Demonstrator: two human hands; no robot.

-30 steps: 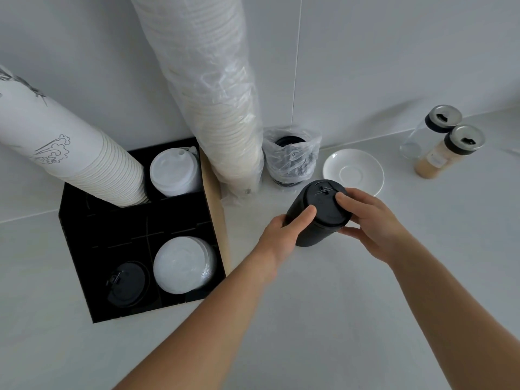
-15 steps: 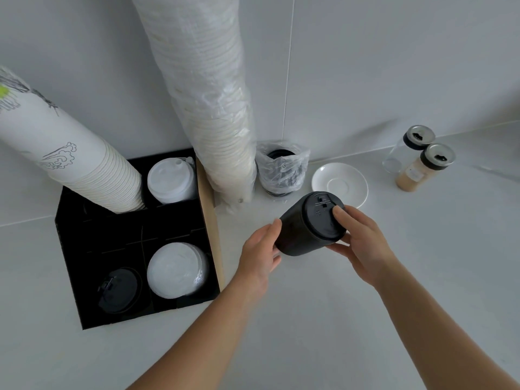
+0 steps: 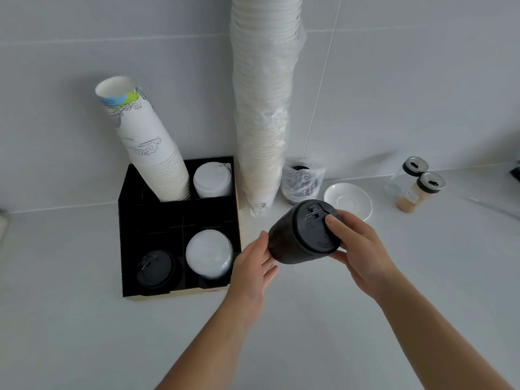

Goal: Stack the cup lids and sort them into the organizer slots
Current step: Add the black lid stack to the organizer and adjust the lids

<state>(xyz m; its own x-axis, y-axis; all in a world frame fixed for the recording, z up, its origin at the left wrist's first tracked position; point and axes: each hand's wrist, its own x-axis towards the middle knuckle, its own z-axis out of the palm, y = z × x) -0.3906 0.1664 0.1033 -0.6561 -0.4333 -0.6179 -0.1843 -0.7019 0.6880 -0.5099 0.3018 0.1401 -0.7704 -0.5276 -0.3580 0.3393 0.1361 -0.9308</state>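
Lifting clear of the pale table, the tall stack of black plastic cup lids has come nearer the black square organizer with divided slots than a second ago, tilted, its top facing the camera. That suggests slotting comes next. The front-left slot holds a short stack of black lids; a white lid stack fills the slot beside it. The left hand rests open against the stack's side, fingers apart; the right hand is clamped on its top end. Open table lies ahead; the organizer's right wall stands between.
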